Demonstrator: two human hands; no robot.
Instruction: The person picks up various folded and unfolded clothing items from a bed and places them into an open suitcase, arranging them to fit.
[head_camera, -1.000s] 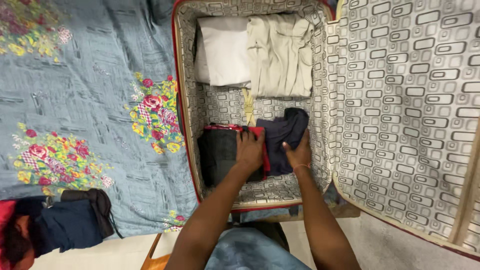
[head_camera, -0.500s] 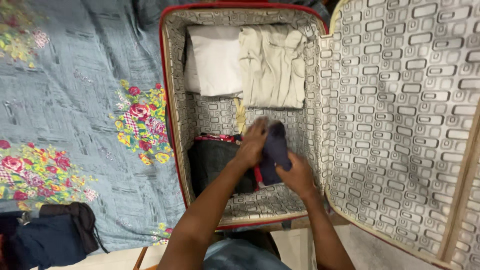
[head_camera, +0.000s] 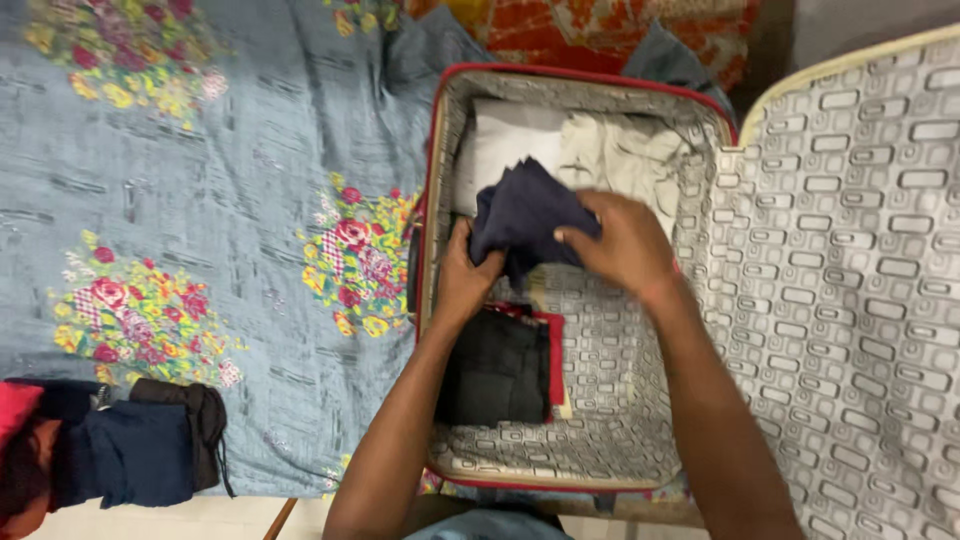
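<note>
You hold the navy garment (head_camera: 525, 215) bunched in both grips above the open suitcase (head_camera: 440, 200), left hand (head_camera: 465, 275) clenched on its 7 o'clock edge, right hand (head_camera: 625, 240) clamped over its 3 o'clock side. Its loose folds could slip open and lie creased across the folded dark garment (head_camera: 495, 365) at 6 o'clock.

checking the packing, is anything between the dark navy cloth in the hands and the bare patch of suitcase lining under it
Nothing visible. Both the left hand and right hand hold the navy cloth above the suitcase. The lining below is bare; the black folded garment lies to its left, the white and beige folded clothes farther back.
</note>
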